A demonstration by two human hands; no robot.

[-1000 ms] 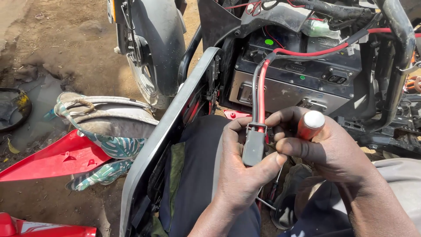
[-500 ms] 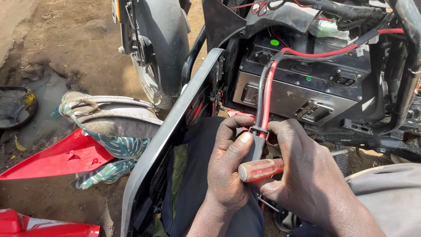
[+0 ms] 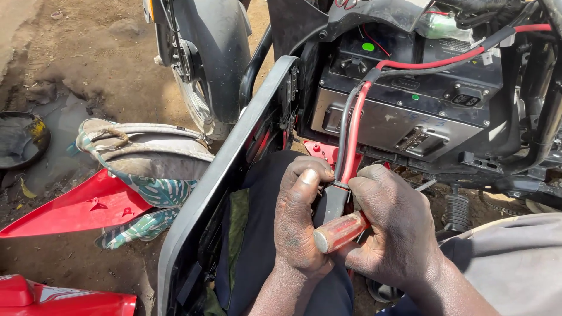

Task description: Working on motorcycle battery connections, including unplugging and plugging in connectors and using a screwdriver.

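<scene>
Hands meet just below the battery box (image 3: 410, 111), over the person's lap. The left hand (image 3: 301, 219) has its fingers curled shut round the dark connector (image 3: 332, 202) on the end of the red cable (image 3: 354, 131), steadying it. The right hand (image 3: 392, 228) grips a red-handled screwdriver (image 3: 341, 231), angled at that connector to work on it.

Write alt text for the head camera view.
A person's left hand and right hand grip a grey connector on a red cable, the right also holding a red-handled screwdriver, before a battery box in an opened scooter. Red panels lie on dirt.
</scene>
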